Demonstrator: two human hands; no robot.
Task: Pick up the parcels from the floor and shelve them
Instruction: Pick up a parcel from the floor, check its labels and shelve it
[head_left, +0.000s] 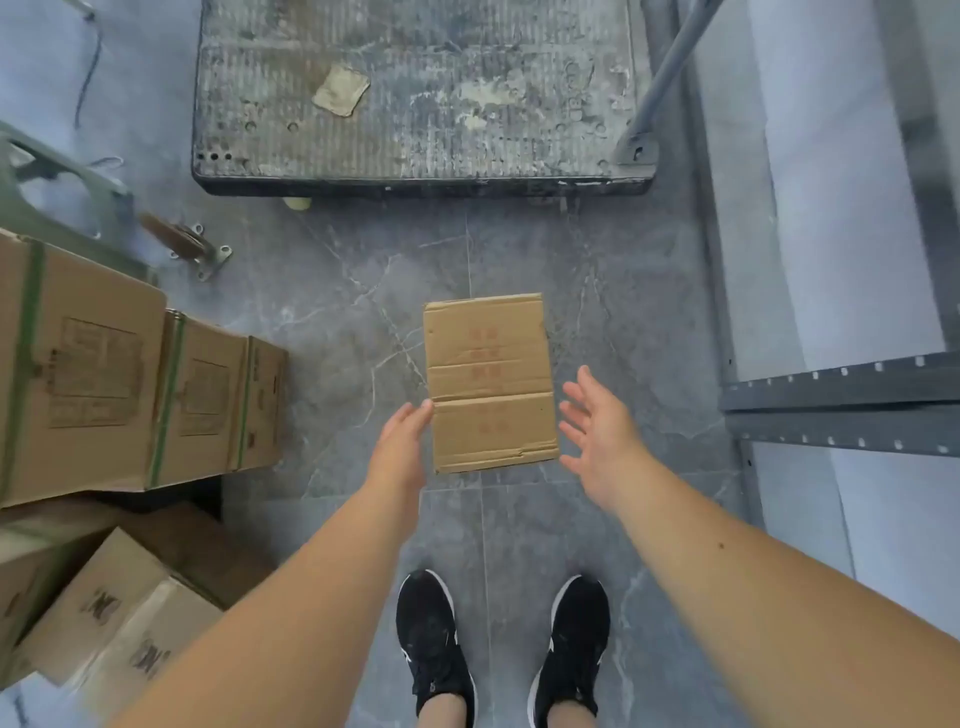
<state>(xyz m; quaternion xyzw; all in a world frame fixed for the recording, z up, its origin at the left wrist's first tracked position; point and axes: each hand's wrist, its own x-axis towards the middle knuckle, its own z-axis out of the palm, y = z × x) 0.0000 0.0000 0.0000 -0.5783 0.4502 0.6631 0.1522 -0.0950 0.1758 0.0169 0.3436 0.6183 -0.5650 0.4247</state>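
A brown cardboard parcel (491, 382) with faded red print lies flat on the grey marble floor in front of my feet. My left hand (400, 447) is stretched out at the parcel's left edge, fingertips at or just touching its side, holding nothing. My right hand (597, 431) hovers open with spread fingers just right of the parcel, a small gap between them. A grey metal shelf rack (841, 405) stands at the right, its perforated beams level with my right hand.
A worn flat trolley (421, 93) with a grey handle sits ahead on the floor. Stacked cardboard boxes (130, 389) with green straps fill the left side, more boxes (114, 608) below them. My black shoes (431, 639) stand behind the parcel.
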